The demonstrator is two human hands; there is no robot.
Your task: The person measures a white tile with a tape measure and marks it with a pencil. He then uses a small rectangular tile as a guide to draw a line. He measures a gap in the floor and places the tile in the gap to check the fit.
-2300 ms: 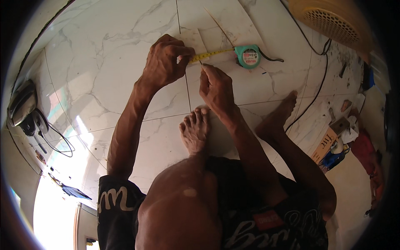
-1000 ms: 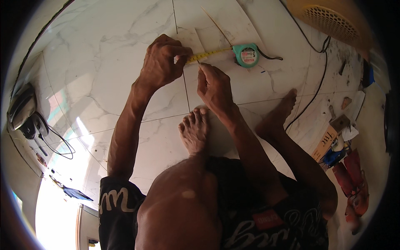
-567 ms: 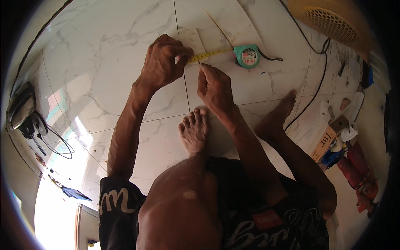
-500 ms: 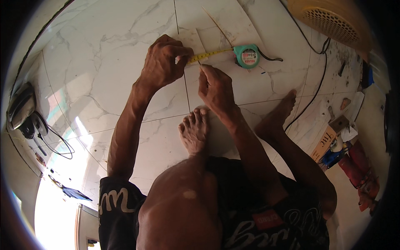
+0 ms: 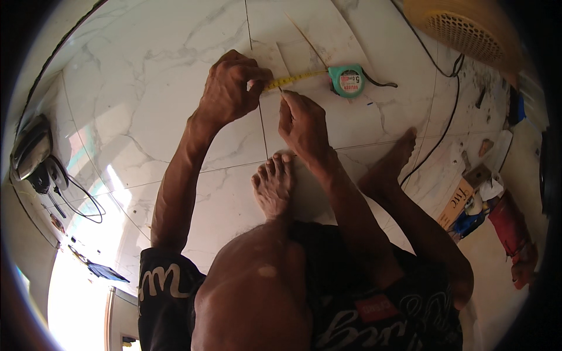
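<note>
A tape measure with a teal case lies on a pale sheet on the marbled tile floor, a dark wrist strap trailing to its right. Its yellow blade runs out leftward to my left hand, which pinches the end between thumb and fingers. Just below the blade, my right hand grips a thin pointed stick with a dark tip near the blade's lower edge; the fingers hide most of it. Beyond the blade, a slim wooden stick slants toward the case.
My bare foot stands below my hands. A dark cable curves along the right, beneath a tan perforated plastic thing. Farther right are a cardboard piece and a red bundle. A dark corded appliance lies left.
Both hands, the blade and the tape case hold almost the same place. The red bundle at the right has changed its outline slightly.
</note>
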